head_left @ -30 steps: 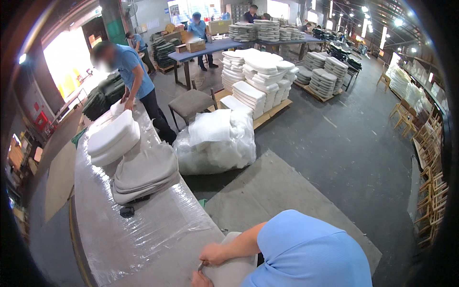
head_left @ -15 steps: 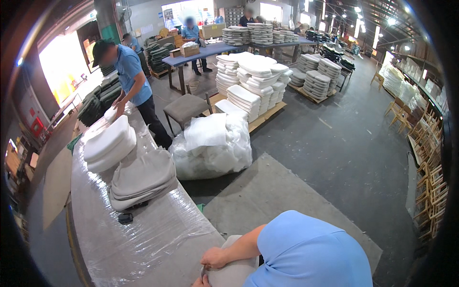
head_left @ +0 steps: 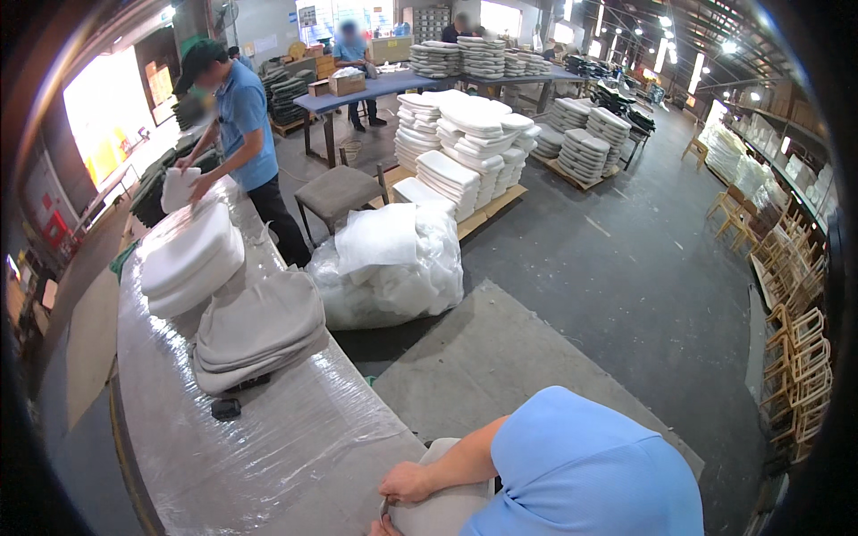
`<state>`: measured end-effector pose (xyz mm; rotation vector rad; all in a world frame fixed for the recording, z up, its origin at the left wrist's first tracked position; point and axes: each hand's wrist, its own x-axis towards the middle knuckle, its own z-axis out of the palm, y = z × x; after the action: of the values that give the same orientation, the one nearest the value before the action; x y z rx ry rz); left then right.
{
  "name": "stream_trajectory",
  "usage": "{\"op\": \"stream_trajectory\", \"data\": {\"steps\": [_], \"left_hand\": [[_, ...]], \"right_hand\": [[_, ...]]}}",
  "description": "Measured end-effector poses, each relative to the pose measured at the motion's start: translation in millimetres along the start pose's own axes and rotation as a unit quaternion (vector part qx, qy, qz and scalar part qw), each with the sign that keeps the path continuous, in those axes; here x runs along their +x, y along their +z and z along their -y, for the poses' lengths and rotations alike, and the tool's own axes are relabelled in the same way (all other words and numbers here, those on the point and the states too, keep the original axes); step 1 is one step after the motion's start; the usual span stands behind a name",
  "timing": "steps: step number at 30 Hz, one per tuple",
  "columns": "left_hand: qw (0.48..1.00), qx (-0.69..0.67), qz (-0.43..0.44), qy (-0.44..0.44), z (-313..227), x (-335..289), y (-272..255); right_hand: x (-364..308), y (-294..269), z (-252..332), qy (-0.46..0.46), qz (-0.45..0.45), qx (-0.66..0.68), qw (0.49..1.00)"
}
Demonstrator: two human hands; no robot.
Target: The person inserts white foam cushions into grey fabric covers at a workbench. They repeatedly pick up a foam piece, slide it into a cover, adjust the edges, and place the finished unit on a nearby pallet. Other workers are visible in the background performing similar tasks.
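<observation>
1. A light grey cushion lies on the near end of the table, just in front of the body, probably so that its edge can be worked with the surface as support.
2. That edge is gripped by the curled fingers of the right hand; the left hand is brought up close beside it, seemingly to steady the same edge, but whether it is closed cannot be told.
3. Most of the left hand is cut off by the lower border, and the cushion's near side is covered by the blue sleeve.
4. Grey covers are piled farther up the table, presumably within reach; a small black object beside them cannot be identified.
5. Beyond, white pads are stacked; a white piece is held by a co-worker.
</observation>
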<state>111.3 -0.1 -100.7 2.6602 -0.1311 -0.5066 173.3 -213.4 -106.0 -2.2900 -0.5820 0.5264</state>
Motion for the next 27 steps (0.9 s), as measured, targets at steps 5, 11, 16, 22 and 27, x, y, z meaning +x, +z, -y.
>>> {"op": "stream_trajectory", "data": {"steps": [5, 11, 16, 22, 27], "left_hand": [[1.000, -0.002, -0.006, -0.002, 0.3, 0.7, 0.4], [1.000, 0.002, -0.014, -0.009, 2.7, 2.8, 4.1], [1.000, 0.015, -0.025, 0.009, 4.9, 4.2, 7.7], [0.999, 0.037, -0.019, 0.008, 10.5, 6.1, 8.6], [0.999, 0.033, -0.014, 0.011, 9.1, 5.4, 3.8]], "right_hand": [[2.5, 4.4, -4.4, 0.009, 0.000, -0.003, 1.000], [2.6, 0.5, -2.3, 0.011, 0.005, 0.000, 1.000], [2.9, 2.0, -3.5, 0.021, 0.006, 0.005, 1.000], [3.5, -1.2, -2.6, 0.012, 0.010, 0.018, 1.000], [5.7, -1.3, -3.3, 0.012, 0.017, 0.018, 1.000]]}}
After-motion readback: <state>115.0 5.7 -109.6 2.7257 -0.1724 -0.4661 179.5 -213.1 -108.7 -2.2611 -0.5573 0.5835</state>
